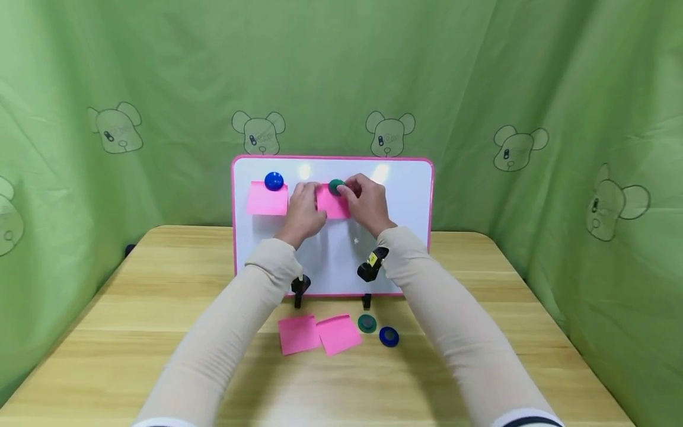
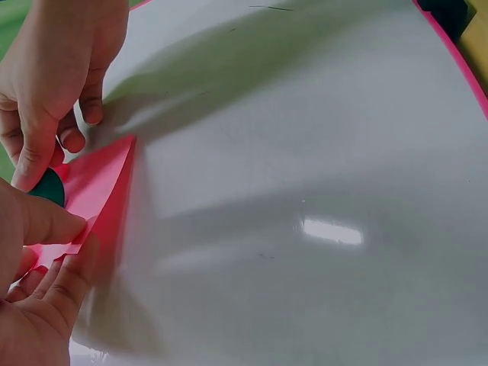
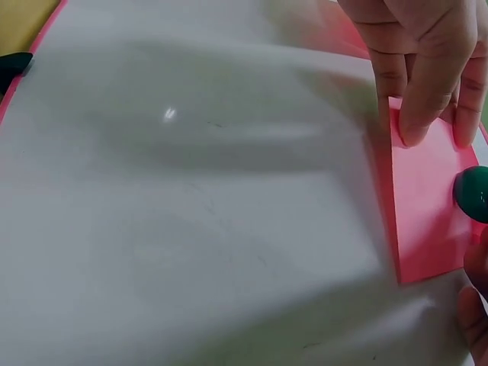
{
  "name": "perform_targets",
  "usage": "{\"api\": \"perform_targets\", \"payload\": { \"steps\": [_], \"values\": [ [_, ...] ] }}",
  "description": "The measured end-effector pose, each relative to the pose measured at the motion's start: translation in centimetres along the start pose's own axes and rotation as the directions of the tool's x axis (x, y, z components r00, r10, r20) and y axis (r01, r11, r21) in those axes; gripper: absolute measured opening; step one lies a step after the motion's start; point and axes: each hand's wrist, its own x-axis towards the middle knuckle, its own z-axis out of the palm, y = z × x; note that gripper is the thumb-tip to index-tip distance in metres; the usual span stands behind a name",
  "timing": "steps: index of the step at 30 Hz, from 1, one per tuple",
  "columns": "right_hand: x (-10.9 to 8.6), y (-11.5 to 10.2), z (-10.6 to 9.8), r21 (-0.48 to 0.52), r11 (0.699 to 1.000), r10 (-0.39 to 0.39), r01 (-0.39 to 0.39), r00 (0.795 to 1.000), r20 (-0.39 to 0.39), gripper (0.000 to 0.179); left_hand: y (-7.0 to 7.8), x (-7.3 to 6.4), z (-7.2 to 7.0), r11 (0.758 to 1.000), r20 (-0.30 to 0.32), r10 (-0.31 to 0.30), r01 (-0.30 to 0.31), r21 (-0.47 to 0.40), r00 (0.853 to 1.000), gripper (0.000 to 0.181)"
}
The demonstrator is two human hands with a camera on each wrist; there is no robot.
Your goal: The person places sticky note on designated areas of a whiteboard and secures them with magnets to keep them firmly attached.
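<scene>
A whiteboard (image 1: 341, 267) with a pink frame stands upright on the table. My left hand (image 1: 306, 213) pinches the left edge of a pink sticky note (image 1: 333, 204) against the board, thumb in front and fingers behind, as the left wrist view shows. At the note's top, my right hand (image 1: 369, 204) holds a round green magnet (image 1: 336, 187) between thumb and fingers. In the right wrist view the green magnet (image 3: 474, 194) lies over the note's upper part. Left of my hands, a blue magnet (image 1: 274, 181) holds another pink note (image 1: 267, 200) on the board.
On the table before the board lie two pink notes (image 1: 299, 335), a green magnet (image 1: 367, 323) and a blue magnet (image 1: 389, 337), magnet sides up. Black feet (image 1: 366, 301) support the board. A green curtain (image 1: 331, 65) hangs behind the table.
</scene>
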Motion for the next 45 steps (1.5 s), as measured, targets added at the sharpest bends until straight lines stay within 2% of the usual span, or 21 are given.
{"api": "perform_targets", "payload": {
  "steps": [9,19,33,45],
  "values": [
    [0.59,-0.60,-0.11,-0.095,0.995,0.025,-0.027,0.999,-0.024,0.025,0.18,0.05,-0.15,1.000,-0.021,0.008,-0.008,0.013,1.000,0.058],
    [0.48,-0.82,0.01,-0.226,0.973,0.041,-0.046,0.999,-0.027,0.029,0.22,0.08,-0.16,1.000,0.007,-0.026,0.026,0.011,1.000,0.059],
    [0.11,-0.43,0.21,-0.269,0.959,0.079,-0.089,0.996,-0.044,0.029,0.32,-0.04,0.13,1.000,0.023,-0.030,0.030,-0.003,0.999,0.060],
    [0.01,-0.31,-0.01,-0.251,0.964,0.084,-0.087,0.996,-0.022,0.028,0.23,-0.03,0.05,0.999,0.016,-0.043,0.043,-0.013,0.999,0.060]
  ]
}}
